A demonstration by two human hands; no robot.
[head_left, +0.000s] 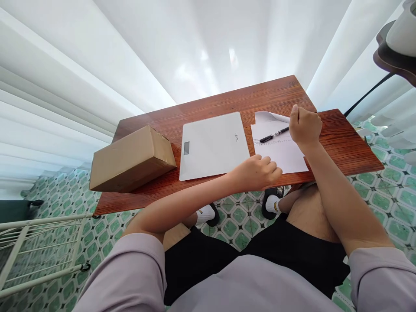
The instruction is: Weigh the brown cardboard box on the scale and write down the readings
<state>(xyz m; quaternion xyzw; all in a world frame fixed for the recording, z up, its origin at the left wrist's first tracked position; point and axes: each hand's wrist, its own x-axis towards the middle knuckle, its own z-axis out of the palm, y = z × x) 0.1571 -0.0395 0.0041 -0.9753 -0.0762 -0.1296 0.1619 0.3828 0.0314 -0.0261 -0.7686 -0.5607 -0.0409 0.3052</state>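
Observation:
My left hand (262, 171) is closed in a loose fist at the table's front edge, by the lower left of the white paper (282, 158). Nothing shows in its fingers. Over the right side of that paper is my right hand (304, 125), also a fist, thumb uppermost and no object visible in it. A black pen (274, 134) lies slantwise on the paper, just left of my right hand. Small marks run in a row below the pen, and the sheet's top edge curls up. Left of the paper lies a flat white scale (212, 145) with a small grey display.
A closed brown cardboard box (130, 151) rests at the left of the wooden table (208, 102). White curtains (227, 43) hang behind. A white wire rack (42, 247) stands at lower left, and a dark wavy-edged stand (385, 52) is at upper right.

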